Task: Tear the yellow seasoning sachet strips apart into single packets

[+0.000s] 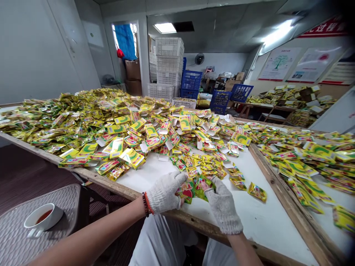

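My left hand [165, 193], in a white glove with bare fingertips, is closed on a green candy packet with a red print [187, 191], just above the table's front edge. My right hand [223, 207], gloved the same way, pinches a second green packet [200, 187] beside it. Right behind both hands lie small yellow packets [210, 164]. A single yellow packet [257, 192] rests to the right of my right hand. Farther back, a heap of yellow cardboard boxes [151, 131], several with flaps open, meets a large pile of shiny packets [69, 114].
A wooden rail [277, 184] divides the white table; flattened-looking yellow boxes [305, 166] lie beyond it. At lower left, a white cup [43, 218] of dark liquid stands on a grey stool [16, 229]. White crates [169, 66] and blue crates [191, 81] stack up behind.
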`<state>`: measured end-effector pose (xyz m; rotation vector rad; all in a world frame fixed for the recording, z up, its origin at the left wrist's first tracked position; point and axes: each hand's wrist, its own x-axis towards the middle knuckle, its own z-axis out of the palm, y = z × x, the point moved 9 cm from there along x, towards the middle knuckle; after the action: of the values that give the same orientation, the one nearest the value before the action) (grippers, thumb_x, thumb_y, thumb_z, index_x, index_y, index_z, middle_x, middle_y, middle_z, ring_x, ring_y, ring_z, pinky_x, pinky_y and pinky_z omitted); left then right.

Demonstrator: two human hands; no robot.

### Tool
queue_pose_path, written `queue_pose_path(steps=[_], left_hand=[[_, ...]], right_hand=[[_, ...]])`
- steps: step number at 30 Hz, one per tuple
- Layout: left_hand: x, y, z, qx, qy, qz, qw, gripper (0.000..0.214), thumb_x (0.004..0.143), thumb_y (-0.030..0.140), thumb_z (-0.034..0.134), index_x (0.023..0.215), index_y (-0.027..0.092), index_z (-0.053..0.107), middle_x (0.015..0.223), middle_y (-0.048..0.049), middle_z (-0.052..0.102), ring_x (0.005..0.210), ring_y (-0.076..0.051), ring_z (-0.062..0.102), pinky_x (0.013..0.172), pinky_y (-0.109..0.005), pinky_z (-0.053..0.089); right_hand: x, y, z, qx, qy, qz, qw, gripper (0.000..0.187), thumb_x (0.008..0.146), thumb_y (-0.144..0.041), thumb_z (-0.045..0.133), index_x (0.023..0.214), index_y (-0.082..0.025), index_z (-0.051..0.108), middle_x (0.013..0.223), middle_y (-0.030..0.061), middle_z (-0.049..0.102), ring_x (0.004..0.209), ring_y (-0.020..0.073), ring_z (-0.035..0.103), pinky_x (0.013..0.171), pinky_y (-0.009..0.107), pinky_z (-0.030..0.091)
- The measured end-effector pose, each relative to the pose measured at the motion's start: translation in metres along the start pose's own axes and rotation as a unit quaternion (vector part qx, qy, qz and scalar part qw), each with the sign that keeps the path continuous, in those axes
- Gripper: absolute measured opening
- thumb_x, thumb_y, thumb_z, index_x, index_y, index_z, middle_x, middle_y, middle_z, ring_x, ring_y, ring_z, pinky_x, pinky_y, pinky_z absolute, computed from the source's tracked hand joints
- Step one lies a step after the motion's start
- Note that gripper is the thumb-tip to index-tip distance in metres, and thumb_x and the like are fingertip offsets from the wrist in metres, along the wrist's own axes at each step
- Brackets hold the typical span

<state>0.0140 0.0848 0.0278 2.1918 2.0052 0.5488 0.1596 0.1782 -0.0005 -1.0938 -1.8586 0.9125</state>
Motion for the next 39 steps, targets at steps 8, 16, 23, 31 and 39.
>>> queue_pose_path(steps=[8, 16, 23, 31, 39], left_hand=[[-0.003, 0.008, 0.003, -0.014, 0.011, 0.074, 0.997, 0.059, 0.063, 0.027, 0.065, 0.12, 0.017, 0.051, 0.106, -0.0079, 0.055, 0.091, -0.023, 0.054, 0.079, -0.034, 0.047], [0.001, 0.008, 0.012, -0.012, 0.022, 0.063, 0.998, 0.052, 0.068, 0.03, 0.063, 0.117, 0.017, 0.051, 0.106, -0.0085, 0.056, 0.091, -0.024, 0.055, 0.078, -0.035, 0.048], [0.002, -0.017, 0.008, -0.064, 0.046, 0.019, 0.997, 0.062, 0.064, 0.034, 0.069, 0.12, 0.017, 0.049, 0.109, -0.009, 0.054, 0.096, -0.025, 0.054, 0.084, -0.037, 0.046], [-0.004, -0.006, 0.012, -0.047, 0.09, 0.102, 0.99, 0.063, 0.061, 0.016, 0.059, 0.124, 0.016, 0.048, 0.105, -0.0092, 0.052, 0.097, -0.025, 0.049, 0.083, -0.039, 0.043], [-0.005, -0.008, 0.014, -0.05, 0.092, 0.112, 0.988, 0.068, 0.062, 0.019, 0.056, 0.128, 0.02, 0.042, 0.106, -0.0085, 0.05, 0.093, -0.024, 0.049, 0.079, -0.037, 0.042]], right_hand=[[-0.007, -0.015, 0.019, -0.043, -0.244, -0.029, 0.968, 0.03, 0.081, -0.036, 0.057, 0.102, -0.018, 0.069, 0.097, 0.0059, 0.072, 0.087, 0.0224, 0.065, 0.077, 0.032, 0.052], [-0.004, -0.017, 0.02, -0.053, -0.188, -0.045, 0.98, 0.027, 0.082, -0.034, 0.055, 0.1, -0.02, 0.069, 0.097, 0.0068, 0.072, 0.089, 0.0226, 0.064, 0.081, 0.034, 0.051], [0.001, 0.011, -0.016, 0.106, -0.128, 0.07, 0.984, 0.049, 0.068, -0.042, 0.069, 0.109, -0.016, 0.061, 0.101, 0.0099, 0.07, 0.089, 0.0258, 0.065, 0.078, 0.038, 0.054], [-0.033, -0.038, 0.02, 0.062, -0.333, -0.071, 0.938, 0.018, 0.072, -0.026, 0.071, 0.087, -0.019, 0.068, 0.116, 0.006, 0.064, 0.108, 0.0229, 0.057, 0.096, 0.034, 0.044], [-0.046, -0.053, 0.039, -0.008, -0.381, -0.127, 0.916, 0.014, 0.07, -0.012, 0.066, 0.082, -0.02, 0.065, 0.1, 0.0007, 0.063, 0.095, 0.0168, 0.056, 0.085, 0.025, 0.044]])
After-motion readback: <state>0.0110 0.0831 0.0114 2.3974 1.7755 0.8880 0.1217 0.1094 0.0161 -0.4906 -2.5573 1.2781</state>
